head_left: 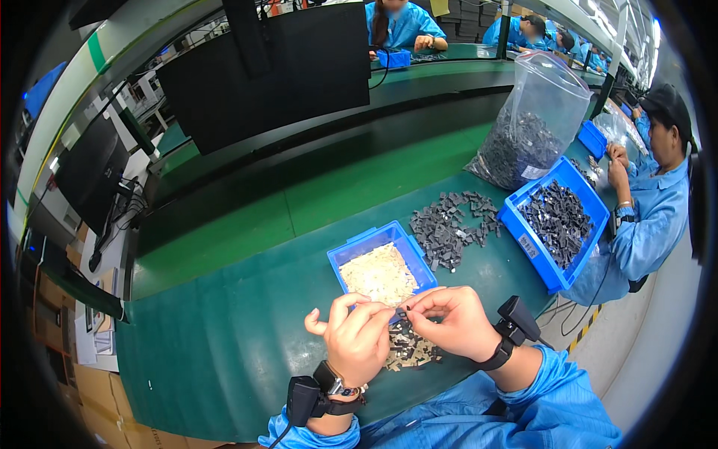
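My left hand (357, 343) and my right hand (455, 323) meet fingertip to fingertip at the green table's near side. Pinched between them is a small black plastic part (401, 313); its finer shape is too small to make out. Just beyond my fingers stands a small blue bin (345, 256) with many pale cream pieces (380, 274) in it. Beneath my hands lies a pile of mixed black and pale small parts (411, 349), partly covered by my right hand. A loose heap of dark grey parts (452, 224) spreads past the bin, to the right.
At right, a larger blue tray (553, 278) of dark parts sits near the table edge. Behind it a clear plastic bag (523, 142) of dark parts stands upright. A co-worker in blue (651, 194) sits at the right. A black panel (262, 82) hangs over the far side.
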